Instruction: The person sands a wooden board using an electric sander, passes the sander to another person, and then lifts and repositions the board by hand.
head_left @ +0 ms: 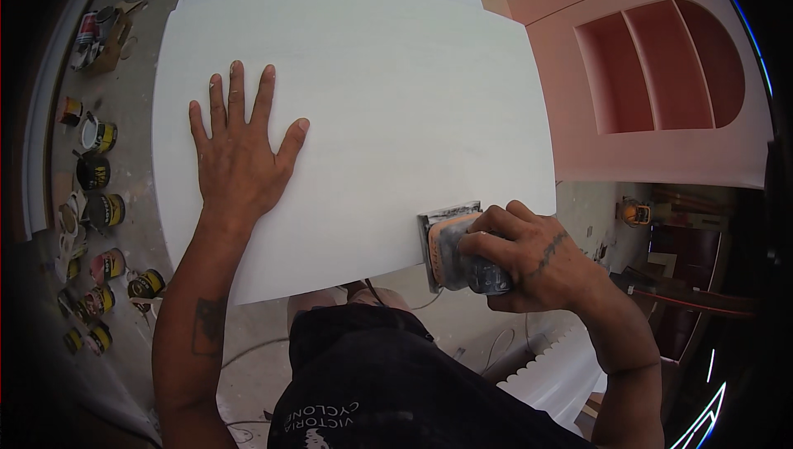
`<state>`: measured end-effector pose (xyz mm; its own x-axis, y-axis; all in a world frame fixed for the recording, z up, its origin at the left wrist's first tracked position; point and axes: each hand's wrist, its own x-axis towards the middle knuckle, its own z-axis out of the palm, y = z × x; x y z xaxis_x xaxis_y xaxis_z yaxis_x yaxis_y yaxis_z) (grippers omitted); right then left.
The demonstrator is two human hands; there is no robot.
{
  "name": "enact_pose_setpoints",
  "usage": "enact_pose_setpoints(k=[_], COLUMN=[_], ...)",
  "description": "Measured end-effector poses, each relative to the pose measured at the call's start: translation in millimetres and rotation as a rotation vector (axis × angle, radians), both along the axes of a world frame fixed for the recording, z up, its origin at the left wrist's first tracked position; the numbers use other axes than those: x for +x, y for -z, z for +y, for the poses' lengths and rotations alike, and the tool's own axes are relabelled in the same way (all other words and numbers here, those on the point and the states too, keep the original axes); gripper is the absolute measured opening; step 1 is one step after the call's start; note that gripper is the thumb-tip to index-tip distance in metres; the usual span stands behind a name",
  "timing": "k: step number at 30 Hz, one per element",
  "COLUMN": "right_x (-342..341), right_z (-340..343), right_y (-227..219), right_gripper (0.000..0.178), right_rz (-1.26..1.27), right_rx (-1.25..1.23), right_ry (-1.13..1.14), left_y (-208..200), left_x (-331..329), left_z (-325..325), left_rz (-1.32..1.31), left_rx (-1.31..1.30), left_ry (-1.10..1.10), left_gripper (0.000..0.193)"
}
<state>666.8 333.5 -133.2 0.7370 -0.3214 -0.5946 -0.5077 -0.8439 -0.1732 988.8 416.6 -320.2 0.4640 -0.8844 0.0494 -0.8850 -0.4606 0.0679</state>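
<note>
Gripping the sander [450, 252] in the right hand [538, 256] at the near-right edge of the board [388, 110], with the farther left hand [240, 160] spread flat on its left side.

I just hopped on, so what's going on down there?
A person's right-hand grip is closed on a grey-and-orange handheld power sander, which sits at the near right edge of a large, flat white panel. The left-hand grip lies open, palm down and fingers spread, on the panel's left side. Whether the sander is running can't be told. A pink cabinet with open compartments stands to the right; round, mostly dark, labelled cans sit at left.
</note>
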Motion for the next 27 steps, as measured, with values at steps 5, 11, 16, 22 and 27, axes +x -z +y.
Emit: enact_pose_setpoints(k=[5, 11, 16, 22, 27], right_x=[34.3, 49.4, 18.7, 56.3, 50.7], right_z=[20.6, 18.8, -1.8, 11.4, -9.7], right_y=[5.5, 6.4, 4.6, 10.1, 3.3], right_gripper=[0.072, 0.073, 0.075, 0.073, 0.071], right_rz=[-0.078, -0.106, -0.093, -0.115, -0.106], right_rx=[0.065, 0.070, -0.008, 0.023, 0.029], right_ry=[-0.079, -0.068, 0.080, -0.028, 0.028], left_y=[0.1, 5.2, -4.9, 3.7, 2.9], left_x=[-1.2, 6.2, 0.3, 3.5, 3.4], left_z=[-3.1, 2.1, 0.1, 2.0, 2.1], left_rz=[0.008, 0.025, 0.031, 0.018, 0.010], left_rx=[-0.007, -0.040, -0.008, -0.050, -0.049], left_ry=[-0.005, 0.046, 0.024, 0.051, 0.046], left_gripper=[0.082, 0.082, 0.082, 0.081, 0.082])
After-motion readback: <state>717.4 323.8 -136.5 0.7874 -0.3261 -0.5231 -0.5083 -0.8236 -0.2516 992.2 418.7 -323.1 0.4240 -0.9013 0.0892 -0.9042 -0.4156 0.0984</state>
